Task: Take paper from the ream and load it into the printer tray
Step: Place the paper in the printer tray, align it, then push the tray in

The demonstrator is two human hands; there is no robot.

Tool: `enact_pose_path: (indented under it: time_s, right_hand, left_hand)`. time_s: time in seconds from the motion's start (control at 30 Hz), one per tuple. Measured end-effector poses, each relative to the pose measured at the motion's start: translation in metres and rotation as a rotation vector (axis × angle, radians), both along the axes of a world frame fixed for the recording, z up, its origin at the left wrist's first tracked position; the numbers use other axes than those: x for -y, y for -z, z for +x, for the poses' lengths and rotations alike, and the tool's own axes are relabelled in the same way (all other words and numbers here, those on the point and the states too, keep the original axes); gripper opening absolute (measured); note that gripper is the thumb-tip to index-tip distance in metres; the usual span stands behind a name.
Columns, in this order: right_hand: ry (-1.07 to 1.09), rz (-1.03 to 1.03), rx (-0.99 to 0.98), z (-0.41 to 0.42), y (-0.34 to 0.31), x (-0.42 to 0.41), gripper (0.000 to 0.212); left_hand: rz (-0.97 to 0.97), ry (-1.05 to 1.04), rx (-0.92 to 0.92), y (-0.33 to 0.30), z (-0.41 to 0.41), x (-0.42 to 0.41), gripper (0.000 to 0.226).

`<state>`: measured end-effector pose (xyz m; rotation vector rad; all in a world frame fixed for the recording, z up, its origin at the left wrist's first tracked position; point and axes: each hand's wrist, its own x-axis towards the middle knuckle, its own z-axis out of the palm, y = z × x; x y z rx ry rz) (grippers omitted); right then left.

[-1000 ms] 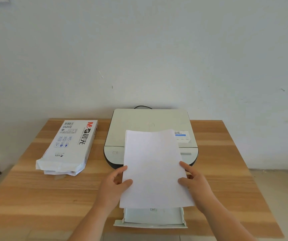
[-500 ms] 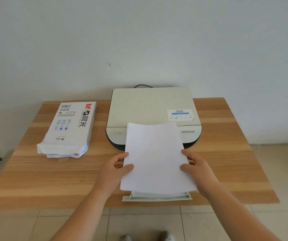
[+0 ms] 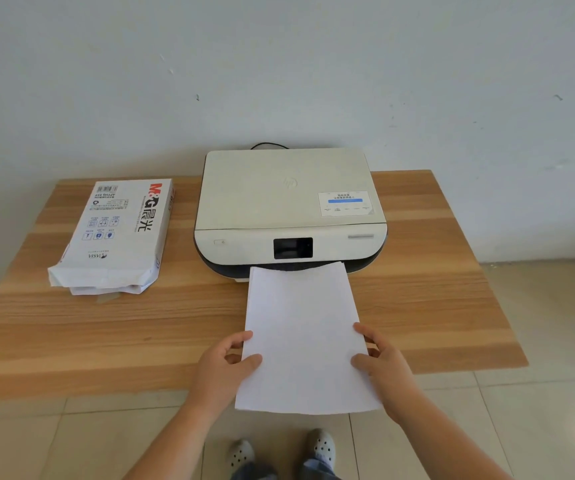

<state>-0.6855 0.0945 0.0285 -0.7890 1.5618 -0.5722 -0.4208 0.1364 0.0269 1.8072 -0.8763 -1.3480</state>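
Observation:
A stack of white paper (image 3: 305, 337) is held flat in front of the white printer (image 3: 289, 209), its far edge just below the printer's dark front. My left hand (image 3: 225, 367) pinches the stack's left edge, thumb on top. My right hand (image 3: 381, 363) grips the right edge the same way. The printer's pulled-out tray is hidden under the sheets. The opened ream (image 3: 116, 237), in a white wrapper with red and black print, lies on the table to the left of the printer, its torn end toward me.
The wooden table (image 3: 428, 306) stands against a pale wall, with its near edge under my hands. A black cable (image 3: 268, 145) shows behind the printer. Tiled floor and my two shoes (image 3: 320, 448) lie below the table edge.
The paper stack has come toward me and lower, uncovering the printer's lid and black screen. The tray seen under the sheets earlier is now hidden. The view has tilted down.

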Motion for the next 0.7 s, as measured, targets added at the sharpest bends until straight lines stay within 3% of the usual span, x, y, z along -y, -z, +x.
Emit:
enact_pose_path:
  time_s: [0.37, 0.7]
  right_hand:
    - [0.034, 0.084, -0.005, -0.013, 0.037, -0.019, 0.055]
    - [0.087, 0.149, 0.032, -0.022, 0.059, -0.023, 0.038]
  left_hand:
    - [0.11, -0.011, -0.042, 0.037, -0.013, -0.023, 0.041]
    - [0.238, -0.075, -0.143, 0.055, -0.013, -0.032, 0.03]
